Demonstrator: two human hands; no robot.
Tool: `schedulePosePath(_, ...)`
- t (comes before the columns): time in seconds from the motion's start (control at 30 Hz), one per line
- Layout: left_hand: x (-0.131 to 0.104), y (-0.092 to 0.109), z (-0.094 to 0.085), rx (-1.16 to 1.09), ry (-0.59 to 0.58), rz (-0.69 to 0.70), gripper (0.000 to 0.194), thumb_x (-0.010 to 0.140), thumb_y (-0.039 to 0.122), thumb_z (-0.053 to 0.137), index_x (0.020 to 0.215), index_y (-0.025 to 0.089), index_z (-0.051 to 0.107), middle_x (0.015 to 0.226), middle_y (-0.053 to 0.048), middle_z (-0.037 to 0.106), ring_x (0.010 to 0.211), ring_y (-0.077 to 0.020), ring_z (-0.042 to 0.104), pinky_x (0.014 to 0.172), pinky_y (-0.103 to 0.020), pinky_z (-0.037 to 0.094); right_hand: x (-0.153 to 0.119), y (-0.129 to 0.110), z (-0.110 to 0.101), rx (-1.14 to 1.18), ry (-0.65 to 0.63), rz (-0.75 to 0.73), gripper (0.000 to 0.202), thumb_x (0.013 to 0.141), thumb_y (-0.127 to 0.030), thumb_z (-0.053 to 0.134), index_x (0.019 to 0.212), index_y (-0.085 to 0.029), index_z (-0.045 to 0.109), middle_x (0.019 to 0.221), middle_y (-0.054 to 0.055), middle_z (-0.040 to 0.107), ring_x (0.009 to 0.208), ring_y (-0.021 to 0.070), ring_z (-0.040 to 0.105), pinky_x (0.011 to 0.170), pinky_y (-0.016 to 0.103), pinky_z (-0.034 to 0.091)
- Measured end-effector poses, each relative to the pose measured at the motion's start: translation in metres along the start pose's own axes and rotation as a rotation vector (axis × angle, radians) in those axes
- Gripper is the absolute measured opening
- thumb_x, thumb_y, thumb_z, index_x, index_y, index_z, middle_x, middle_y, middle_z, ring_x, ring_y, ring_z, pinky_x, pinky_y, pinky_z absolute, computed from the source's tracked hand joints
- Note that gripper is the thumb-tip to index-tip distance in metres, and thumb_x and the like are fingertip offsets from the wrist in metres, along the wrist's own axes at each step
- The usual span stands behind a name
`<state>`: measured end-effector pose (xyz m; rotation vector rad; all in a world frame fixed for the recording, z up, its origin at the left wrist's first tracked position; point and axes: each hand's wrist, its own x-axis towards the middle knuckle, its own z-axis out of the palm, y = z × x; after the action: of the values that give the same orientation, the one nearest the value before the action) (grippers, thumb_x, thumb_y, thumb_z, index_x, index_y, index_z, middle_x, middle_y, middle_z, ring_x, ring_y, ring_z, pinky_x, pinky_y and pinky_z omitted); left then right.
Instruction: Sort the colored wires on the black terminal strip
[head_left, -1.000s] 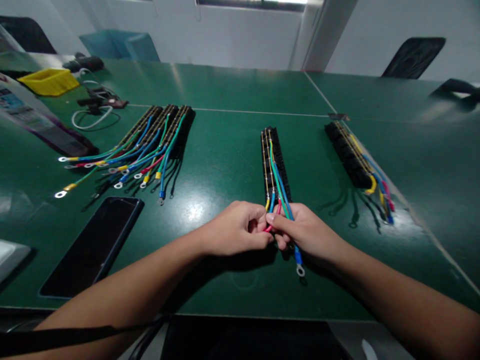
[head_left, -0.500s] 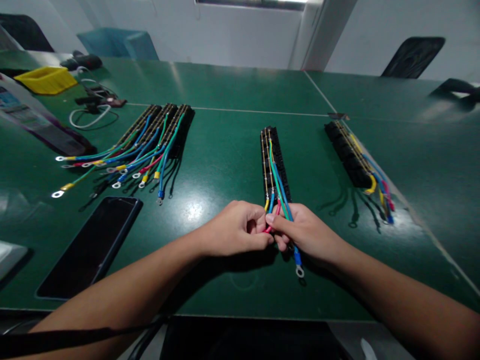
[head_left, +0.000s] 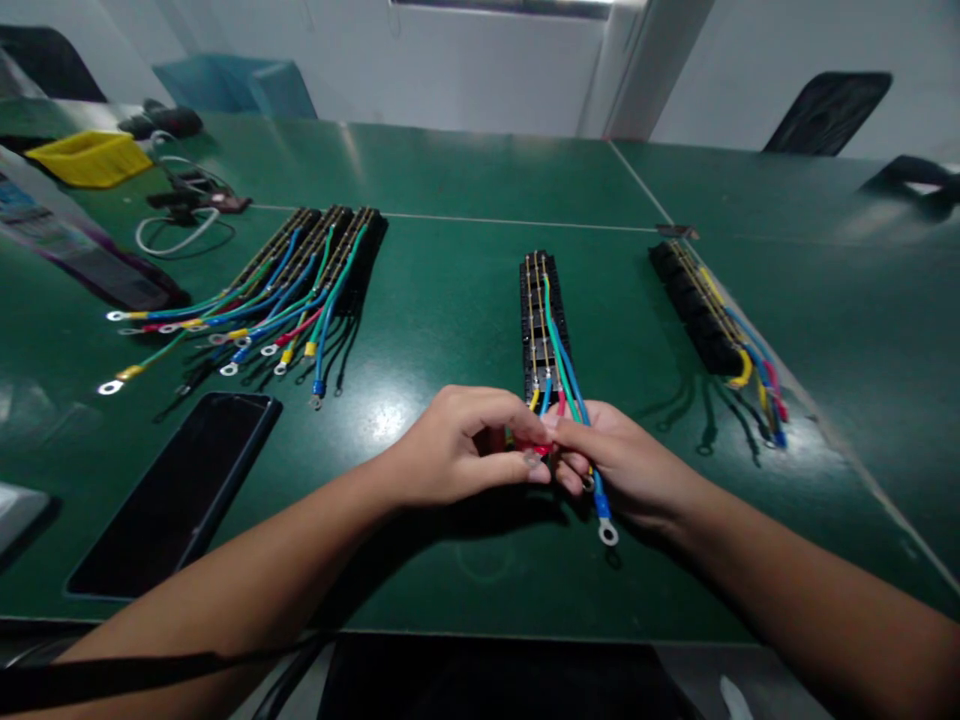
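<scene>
Nearest me on the green table point(head_left: 480, 612), a phone point(head_left: 176, 490) lies screen up beside my left forearm. A blue wire point(head_left: 602, 500) pokes out from under my right hand point(head_left: 622, 455), its ring lug towards me. That hand is curled round the wires point(head_left: 564, 372), thumb on top. My left hand point(head_left: 465, 450) pinches the red wire point(head_left: 541, 450) between thumb and fingertips, close by my right thumb; I can't tell whether the two hands touch.

Just past my fingers, the black strip point(head_left: 537, 320) these wires come from stretches away from me. Well apart to the right lies another strip point(head_left: 694, 310), its wires bent my way. Off to the left, three strips point(head_left: 375, 240) sit side by side, their lugged wires fanned leftwards and towards me. Farther back are a white cable point(head_left: 184, 242) and a yellow bin point(head_left: 90, 160); beyond the table, a black chair point(head_left: 829, 115).
</scene>
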<state>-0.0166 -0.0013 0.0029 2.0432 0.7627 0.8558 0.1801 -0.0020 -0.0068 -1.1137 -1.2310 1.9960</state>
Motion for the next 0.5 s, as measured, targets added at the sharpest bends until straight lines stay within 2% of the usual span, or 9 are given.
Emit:
schedulePosePath(0.1,0.0006,-0.0035,0.0002,0.128,-0.018,0.163,0.018,0.083,0.029,0.067,0.087,0.012,0.067,0.079,-0.005,0.069,0.071,-0.0118,0.061,0.067,-0.022,0.043,0.0001,-0.0006,0.0014,-0.049,0.028,-0.001,0.026,0.085,-0.038,0.062,0.075,-0.015,0.055,0.047,-0.007,0.047,0.039,0.0044,0.044,0.039,0.015,0.029)
schedulePosePath(0.23,-0.0008,-0.0055,0.0024,0.226,-0.02,0.237,0.015,0.087,0.027,0.061,0.086,0.012,0.064,0.077,-0.004,0.067,0.07,-0.0115,0.06,0.065,-0.021,0.042,-0.0006,-0.0036,0.0045,-0.153,0.037,0.009,0.028,0.084,-0.041,0.062,0.076,-0.015,0.054,0.048,-0.006,0.05,0.039,0.005,0.044,0.039,0.016,0.03)
schedulePosePath(0.37,-0.001,-0.0016,0.0019,0.306,-0.056,0.204,0.017,0.09,0.029,0.056,0.084,0.015,0.062,0.076,-0.002,0.065,0.07,-0.0117,0.056,0.065,-0.023,0.039,-0.0021,-0.0048,0.007,-0.29,0.036,0.033,0.024,0.085,-0.037,0.059,0.076,-0.016,0.051,0.05,-0.005,0.053,0.042,0.0074,0.048,0.043,0.018,0.038)
schedulePosePath(0.5,0.0,0.001,0.0003,0.271,-0.1,0.149,0.018,0.091,0.03,0.054,0.083,0.015,0.061,0.078,-0.001,0.064,0.074,-0.0124,0.056,0.068,-0.024,0.038,-0.0027,-0.005,0.0074,-0.33,0.005,0.047,0.022,0.087,-0.035,0.056,0.076,-0.016,0.051,0.049,-0.004,0.053,0.042,0.008,0.048,0.043,0.018,0.036)
